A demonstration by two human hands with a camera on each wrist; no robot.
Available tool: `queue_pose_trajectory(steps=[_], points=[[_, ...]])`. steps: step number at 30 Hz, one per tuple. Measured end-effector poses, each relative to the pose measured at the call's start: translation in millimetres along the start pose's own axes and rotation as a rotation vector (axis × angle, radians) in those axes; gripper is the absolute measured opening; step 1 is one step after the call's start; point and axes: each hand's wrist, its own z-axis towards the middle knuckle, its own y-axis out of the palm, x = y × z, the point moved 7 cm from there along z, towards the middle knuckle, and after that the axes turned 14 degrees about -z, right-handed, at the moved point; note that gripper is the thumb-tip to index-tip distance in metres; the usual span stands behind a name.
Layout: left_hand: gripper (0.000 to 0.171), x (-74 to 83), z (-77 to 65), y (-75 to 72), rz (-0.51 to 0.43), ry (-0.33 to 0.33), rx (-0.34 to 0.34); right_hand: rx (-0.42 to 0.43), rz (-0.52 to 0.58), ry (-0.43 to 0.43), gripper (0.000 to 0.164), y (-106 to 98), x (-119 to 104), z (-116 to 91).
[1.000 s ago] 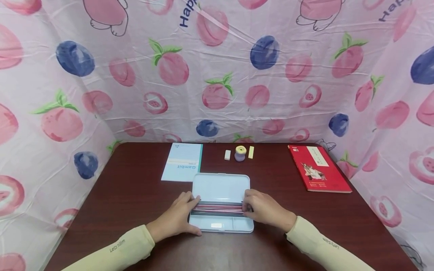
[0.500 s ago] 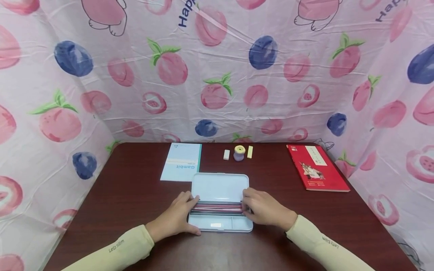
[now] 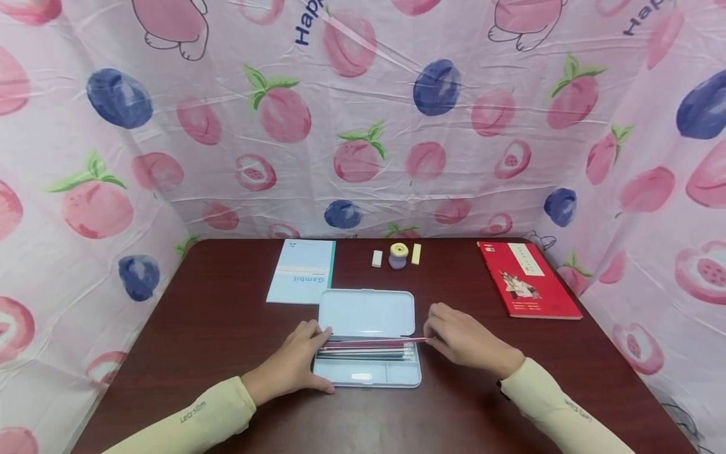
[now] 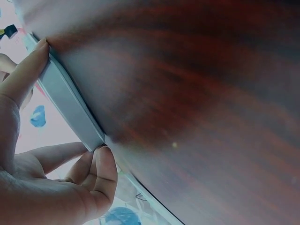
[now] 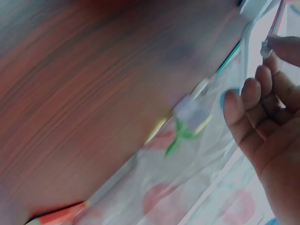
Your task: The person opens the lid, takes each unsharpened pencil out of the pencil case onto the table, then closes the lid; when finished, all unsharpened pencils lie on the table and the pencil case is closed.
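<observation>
A light blue pencil case (image 3: 367, 313) lies open on the table, its lid laid back. My left hand (image 3: 290, 366) grips the case's left end, thumb at the front corner and fingers at the side. The left wrist view shows the thumb and fingertips spanning the case wall (image 4: 70, 101). Between thumb and index finger, my right hand (image 3: 469, 338) pinches a pink pencil (image 3: 397, 341) by its metal-banded end, just past the case's right edge. Most of that pencil still stretches over the case. Several other pencils (image 3: 368, 353) lie side by side in the middle of the case.
Behind the case lie a pale notebook (image 3: 300, 271), a white eraser (image 3: 377, 258), a purple and yellow round item (image 3: 399, 256) and a yellow strip (image 3: 416, 254). A red book (image 3: 530, 280) lies at the right. Fruit-print cloth (image 3: 363, 126) hangs around the table (image 3: 227, 277).
My right hand has moved right, off the case's right end, drawing the pink pencil up and out of the row. The left hand keeps its hold on the case.
</observation>
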Motion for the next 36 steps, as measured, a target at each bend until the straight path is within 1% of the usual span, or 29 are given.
queue_pose_trajectory(steps=[2, 5, 11, 14, 19, 24, 27, 31, 36], points=[[0.111, 0.0, 0.2, 0.2, 0.001, -0.002, -0.001, -0.003, 0.05, 0.008, 0.027, 0, 11, -7], [0.111, 0.1, 0.2, 0.6, 0.006, 0.0, 0.0, 0.015, 0.119, -0.001, 0.029, 0, 26, -18], [0.111, 0.8, -0.5, -0.1, 0.012, 0.007, 0.007, 0.061, 0.192, -0.028, 0.031, -3, 51, -36], [0.111, 0.9, -0.8, 0.0, 0.011, 0.005, 0.006, 0.084, 0.221, -0.02, 0.032, -5, 65, -47], [0.11, 1.0, -0.6, 0.5, 0.006, -0.001, 0.002, 0.116, 0.308, 0.011, 0.032, -8, 90, -66], [0.11, 0.4, -0.2, 1.4, 0.004, -0.006, -0.005, 0.105, 0.383, 0.029, 0.03, -7, 112, -84], [0.111, 0.0, -0.1, 1.6, 0.007, -0.008, -0.006, 0.095, 0.403, 0.044, 0.029, -5, 124, -94], [0.111, 0.2, -0.3, 0.8, 0.007, -0.007, 0.0, 0.092, 0.419, 0.053, 0.03, 0, 134, -100], [0.111, -0.6, -0.5, 1.4, 0.005, -0.005, 0.005, 0.073, 0.43, 0.057, 0.027, 8, 136, -96]])
